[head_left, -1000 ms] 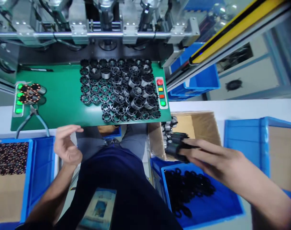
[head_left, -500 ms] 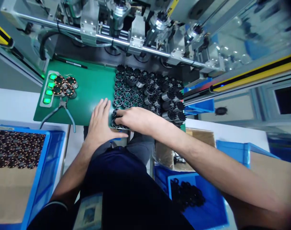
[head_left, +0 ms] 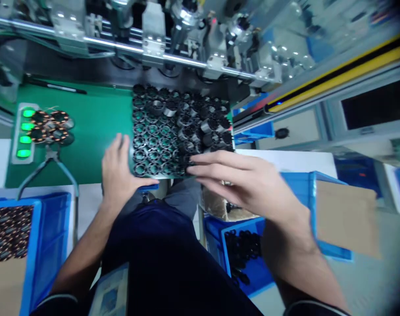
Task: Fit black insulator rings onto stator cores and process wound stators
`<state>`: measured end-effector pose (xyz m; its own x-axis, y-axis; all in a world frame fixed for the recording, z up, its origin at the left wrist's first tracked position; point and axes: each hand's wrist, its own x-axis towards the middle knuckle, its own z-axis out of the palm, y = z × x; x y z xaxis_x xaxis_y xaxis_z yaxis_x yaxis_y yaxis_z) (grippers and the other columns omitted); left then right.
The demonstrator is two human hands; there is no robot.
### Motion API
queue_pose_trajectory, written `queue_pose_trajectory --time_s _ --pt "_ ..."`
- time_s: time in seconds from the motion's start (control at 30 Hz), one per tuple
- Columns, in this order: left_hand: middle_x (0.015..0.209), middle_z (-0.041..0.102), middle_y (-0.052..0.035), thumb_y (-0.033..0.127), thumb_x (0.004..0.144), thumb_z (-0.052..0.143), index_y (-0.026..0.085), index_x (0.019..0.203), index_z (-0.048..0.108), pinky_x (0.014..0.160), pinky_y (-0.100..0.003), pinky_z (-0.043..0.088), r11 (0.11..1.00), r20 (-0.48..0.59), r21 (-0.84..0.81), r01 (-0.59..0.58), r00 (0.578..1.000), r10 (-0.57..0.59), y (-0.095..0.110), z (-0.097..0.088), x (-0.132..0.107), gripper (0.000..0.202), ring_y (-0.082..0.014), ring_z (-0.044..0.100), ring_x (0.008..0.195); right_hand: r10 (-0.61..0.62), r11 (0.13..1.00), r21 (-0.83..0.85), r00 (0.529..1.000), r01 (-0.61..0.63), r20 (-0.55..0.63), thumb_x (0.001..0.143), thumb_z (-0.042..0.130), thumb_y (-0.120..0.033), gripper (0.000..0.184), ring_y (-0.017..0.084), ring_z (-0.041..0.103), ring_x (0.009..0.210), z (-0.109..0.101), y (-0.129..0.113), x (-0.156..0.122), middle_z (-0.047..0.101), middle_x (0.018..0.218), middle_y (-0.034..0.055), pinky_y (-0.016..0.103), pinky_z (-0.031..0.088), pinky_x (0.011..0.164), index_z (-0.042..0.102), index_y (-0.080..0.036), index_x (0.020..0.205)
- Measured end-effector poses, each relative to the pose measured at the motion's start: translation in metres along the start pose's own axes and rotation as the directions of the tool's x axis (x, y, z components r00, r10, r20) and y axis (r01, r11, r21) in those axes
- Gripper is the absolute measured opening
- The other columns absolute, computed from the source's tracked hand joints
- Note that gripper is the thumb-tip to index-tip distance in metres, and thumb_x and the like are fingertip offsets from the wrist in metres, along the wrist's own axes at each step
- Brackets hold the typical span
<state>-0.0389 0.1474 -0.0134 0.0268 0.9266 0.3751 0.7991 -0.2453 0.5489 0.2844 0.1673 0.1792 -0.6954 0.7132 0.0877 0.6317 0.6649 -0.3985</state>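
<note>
The ring parts [head_left: 187, 131] show shiny metal, the left bin [head_left: 53, 232] glossy plastic.

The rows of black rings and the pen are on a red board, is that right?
Not quite: the board is green, not red, as the head view shows. The rows of black rings and the pen are on it, just as you said.

Green worktop [head_left: 91, 131]: dark rings [head_left: 187, 132], packed rows, between and beyond left grip [head_left: 117, 177] and right grip [head_left: 249, 180]. Left of left grip: copper coils [head_left: 57, 133], pliers [head_left: 51, 153], lit button panel [head_left: 24, 133]; farther off, pen [head_left: 66, 88].
</note>
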Motion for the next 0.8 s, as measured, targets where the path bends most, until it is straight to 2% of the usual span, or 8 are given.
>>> queue_pose_trajectory --time_s 0.07,0.17,0.23,0.3,0.37,0.57,0.7,0.8 --pt "0.184 0.061 -0.0217 0.113 0.079 0.079 0.027 0.187 0.054 0.137 -0.071 0.053 0.99 -0.24 -0.093 -0.108 0.967 0.083 0.007 -0.003 -0.007 0.14 -0.053 0.065 0.162 0.225 0.973 0.012 0.939 -0.23 -0.26 0.116 0.082 -0.033 0.028 0.029 0.09 0.126 -0.018 0.02 -0.065 0.092 0.138 0.0039 0.05 0.074 0.114 0.087 -0.044 0.141" --pt "0.157 0.079 -0.0122 0.11 0.09 0.067 0.037 0.17 0.074 0.111 -0.067 0.068 0.905 -0.435 -0.214 -0.367 0.865 0.248 0.046 0.001 -0.019 0.109 -0.0459 0.079 0.13 0.624 0.736 0.03 0.662 -0.676 -0.415 0.118 0.073 -0.047 0.023 0.032 0.09 0.12 -0.018 0.062 -0.162 0.092 0.128 0.0093 0.055 0.076 0.109 0.088 -0.034 0.129" --pt "0.138 0.084 -0.0097 0.097 0.103 0.065 0.039 0.16 0.078 0.095 -0.058 0.071 0.807 -0.312 -0.355 -0.472 0.874 0.373 0.089 0.013 -0.023 0.083 -0.0386 0.082 0.113 0.785 0.571 0.009 0.543 -0.821 -0.299 0.119 0.068 -0.047 0.031 0.032 0.09 0.11 0.0 0.097 -0.215 0.09 0.125 0.014 0.054 0.078 0.1 0.088 -0.024 0.127" --pt "0.128 0.087 -0.008 0.074 0.115 0.069 0.035 0.148 0.08 0.094 -0.05 0.07 0.732 -0.024 -0.502 -0.461 0.853 0.521 0.139 0.036 -0.024 0.053 -0.0322 0.084 0.109 0.879 0.463 -0.029 0.463 -0.886 -0.117 0.117 0.077 -0.045 0.029 0.028 0.088 0.102 0.027 0.13 -0.255 0.089 0.118 0.0126 0.05 0.077 0.098 0.086 -0.018 0.124" --pt "0.127 0.089 -0.0074 0.053 0.12 0.071 0.031 0.137 0.082 0.1 -0.045 0.066 0.712 0.276 -0.558 -0.425 0.714 0.643 0.187 0.071 -0.02 0.029 -0.0288 0.085 0.115 0.917 0.397 -0.057 0.393 -0.916 0.073 0.117 0.082 -0.046 0.032 0.024 0.085 0.108 0.056 0.158 -0.282 0.086 0.127 0.0099 0.046 0.075 0.101 0.083 -0.017 0.133" --pt "0.131 0.089 -0.0097 0.036 0.118 0.071 0.025 0.129 0.086 0.116 -0.046 0.059 0.68 0.602 -0.522 -0.514 0.343 0.721 0.306 0.221 0.014 0.022 -0.0302 0.079 0.13 0.839 0.399 -0.075 0.331 -0.914 0.432 0.116 0.084 -0.044 0.043 0.03 0.08 0.133 0.107 0.211 -0.316 0.078 0.153 0.0134 0.054 0.072 0.113 0.077 -0.02 0.151" --pt "0.136 0.086 -0.0144 0.032 0.115 0.078 0.016 0.132 0.085 0.125 -0.054 0.058 0.68 0.747 -0.433 -0.591 0.187 0.638 0.362 0.31 0.028 0.024 -0.0326 0.077 0.138 0.775 0.435 -0.059 0.34 -0.898 0.533 0.116 0.084 -0.046 0.044 0.03 0.08 0.133 0.114 0.235 -0.328 0.078 0.153 0.0133 0.054 0.072 0.114 0.077 -0.02 0.152" --pt "0.139 0.083 -0.0134 0.044 0.115 0.083 0.016 0.13 0.083 0.126 -0.058 0.061 0.679 0.833 -0.357 -0.641 0.11 0.542 0.382 0.353 0.03 0.033 -0.032 0.077 0.137 0.744 0.453 -0.039 0.354 -0.89 0.567 0.117 0.083 -0.048 0.045 0.031 0.08 0.134 0.119 0.246 -0.335 0.078 0.153 0.0134 0.055 0.071 0.116 0.077 -0.02 0.151"
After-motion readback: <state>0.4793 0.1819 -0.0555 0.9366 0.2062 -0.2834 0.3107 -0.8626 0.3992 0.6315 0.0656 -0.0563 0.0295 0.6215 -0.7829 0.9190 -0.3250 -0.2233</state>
